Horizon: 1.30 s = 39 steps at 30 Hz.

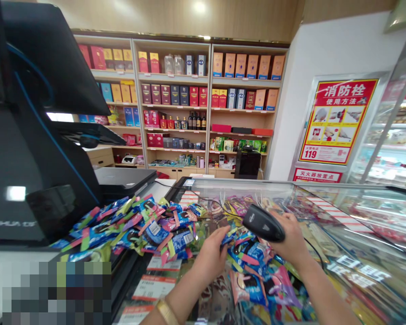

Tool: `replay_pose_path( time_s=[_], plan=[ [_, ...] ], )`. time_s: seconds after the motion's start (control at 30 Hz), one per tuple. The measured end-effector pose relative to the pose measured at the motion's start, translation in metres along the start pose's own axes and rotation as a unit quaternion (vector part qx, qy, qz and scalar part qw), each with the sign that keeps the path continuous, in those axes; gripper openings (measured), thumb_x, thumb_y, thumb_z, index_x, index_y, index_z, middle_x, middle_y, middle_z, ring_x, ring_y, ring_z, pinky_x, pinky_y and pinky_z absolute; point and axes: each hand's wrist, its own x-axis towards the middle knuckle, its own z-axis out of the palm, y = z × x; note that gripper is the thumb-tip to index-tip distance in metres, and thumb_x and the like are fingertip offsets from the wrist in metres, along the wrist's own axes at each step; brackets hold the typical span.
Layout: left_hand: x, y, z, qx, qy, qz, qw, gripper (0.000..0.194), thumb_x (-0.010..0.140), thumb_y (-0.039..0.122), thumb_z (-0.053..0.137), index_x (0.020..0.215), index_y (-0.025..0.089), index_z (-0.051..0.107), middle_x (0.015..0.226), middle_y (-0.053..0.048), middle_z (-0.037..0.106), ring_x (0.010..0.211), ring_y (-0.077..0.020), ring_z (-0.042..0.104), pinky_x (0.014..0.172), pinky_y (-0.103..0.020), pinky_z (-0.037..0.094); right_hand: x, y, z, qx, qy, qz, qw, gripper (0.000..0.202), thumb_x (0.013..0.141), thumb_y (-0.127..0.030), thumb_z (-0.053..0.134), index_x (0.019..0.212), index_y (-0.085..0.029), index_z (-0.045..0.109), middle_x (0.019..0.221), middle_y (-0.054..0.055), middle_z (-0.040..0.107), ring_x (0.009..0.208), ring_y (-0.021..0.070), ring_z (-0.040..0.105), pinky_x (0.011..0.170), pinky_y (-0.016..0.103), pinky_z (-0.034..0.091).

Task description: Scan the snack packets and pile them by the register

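My right hand (292,239) is wrapped round the grip of a black handheld barcode scanner (263,222), whose head points left. Its cable trails off behind. Just left of it, my left hand (209,253) pinches a small blue and yellow snack packet (229,235), partly hidden by the fingers. Below and between both hands lie several colourful snack packets (248,286) in blue, pink and purple wrappers. Left of my left hand, a larger heap of similar packets (152,228) spreads over the counter.
A black checkout terminal (40,113) stands at the left, with a flat black device (125,177) behind the heap. Beneath my hands is a glass-topped case (331,216) with price labels (155,286). Shelves of boxed goods (176,95) line the back wall; a red notice (340,119) hangs right.
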Motion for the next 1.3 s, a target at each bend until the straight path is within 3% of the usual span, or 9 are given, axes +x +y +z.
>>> replay_pose_path(
  time_s=[0.2,0.33,0.47,0.6,0.73,0.83,0.97,1.13,1.3],
  plan=[
    [-0.005,0.016,-0.004,0.035,-0.139,0.023,0.989,0.057,0.087,0.032,0.053,0.142,0.018,0.044,0.146,-0.013,0.047,0.134,-0.0241,0.044,0.112,-0.042,0.036,-0.002,0.003,0.003,-0.012,0.006,-0.020,1.000,0.022,0.074,-0.030,0.056,0.092,-0.020,0.064,0.091,0.006,0.072,0.074,0.0192,0.062,0.076,0.034,0.038],
    [0.001,0.030,-0.021,0.137,-0.069,0.018,0.988,0.052,0.086,0.023,0.051,0.137,0.020,0.048,0.137,-0.011,0.056,0.125,-0.0224,0.052,0.107,-0.040,0.040,-0.003,0.005,0.004,-0.005,0.017,-0.023,1.000,0.023,0.074,-0.031,0.057,0.093,-0.020,0.064,0.092,0.007,0.072,0.075,0.0195,0.064,0.074,0.033,0.039],
    [0.003,0.042,-0.055,0.417,0.040,-0.108,0.902,0.049,0.074,0.021,0.062,0.123,0.016,0.058,0.119,-0.016,0.062,0.115,-0.0322,0.053,0.102,-0.051,0.035,-0.003,0.005,0.005,-0.005,-0.003,-0.001,1.000,0.024,0.074,-0.031,0.058,0.094,-0.020,0.064,0.095,0.006,0.072,0.075,0.0186,0.064,0.072,0.032,0.039],
    [-0.001,0.043,-0.082,0.537,-0.005,-0.186,0.823,0.044,0.064,0.023,0.069,0.106,0.011,0.065,0.114,-0.020,0.061,0.113,-0.0356,0.050,0.099,-0.049,0.032,-0.004,0.005,0.005,-0.015,-0.011,0.013,1.000,0.020,0.075,-0.032,0.058,0.091,-0.021,0.064,0.095,0.006,0.072,0.077,0.0192,0.064,0.075,0.033,0.039],
    [-0.003,0.037,-0.085,0.561,-0.020,-0.200,0.803,0.038,0.066,0.016,0.062,0.103,0.009,0.066,0.112,-0.020,0.061,0.109,-0.0340,0.051,0.095,-0.045,0.032,-0.006,0.010,0.007,-0.017,-0.020,-0.001,1.000,0.023,0.074,-0.031,0.059,0.094,-0.022,0.065,0.094,0.005,0.072,0.078,0.0197,0.064,0.073,0.033,0.040],
    [-0.001,0.034,-0.081,0.549,-0.013,-0.202,0.811,0.035,0.065,0.015,0.060,0.100,0.009,0.066,0.111,-0.021,0.060,0.109,-0.0347,0.051,0.095,-0.045,0.033,-0.007,0.011,0.008,-0.008,-0.017,0.009,1.000,0.028,0.073,-0.030,0.058,0.099,-0.022,0.066,0.093,0.006,0.072,0.077,0.0195,0.063,0.073,0.033,0.041],
    [0.004,0.034,-0.075,0.475,0.033,-0.198,0.857,0.039,0.063,0.018,0.062,0.102,0.015,0.060,0.114,-0.017,0.058,0.110,-0.0335,0.050,0.094,-0.044,0.035,-0.007,0.008,0.007,0.005,-0.022,0.020,1.000,0.026,0.073,-0.032,0.059,0.097,-0.022,0.066,0.093,0.006,0.072,0.072,0.0184,0.062,0.072,0.033,0.041],
    [0.012,0.026,-0.062,0.255,0.129,-0.157,0.945,0.025,0.071,0.021,0.060,0.091,0.021,0.046,0.086,-0.003,0.057,0.087,-0.0220,0.056,0.080,-0.035,0.043,-0.006,0.006,0.004,0.004,-0.009,0.000,1.000,0.023,0.075,-0.033,0.058,0.094,-0.022,0.065,0.093,0.006,0.073,0.076,0.0202,0.064,0.074,0.035,0.041],
    [0.017,0.012,-0.049,0.014,0.216,-0.125,0.968,0.037,0.069,0.028,0.067,0.093,0.022,0.039,0.075,0.005,0.046,0.070,-0.0141,0.054,0.067,-0.027,0.045,-0.004,0.003,0.003,0.008,0.011,-0.021,1.000,0.024,0.074,-0.030,0.055,0.094,-0.022,0.065,0.092,0.005,0.072,0.079,0.0211,0.065,0.077,0.035,0.040]
  ],
)
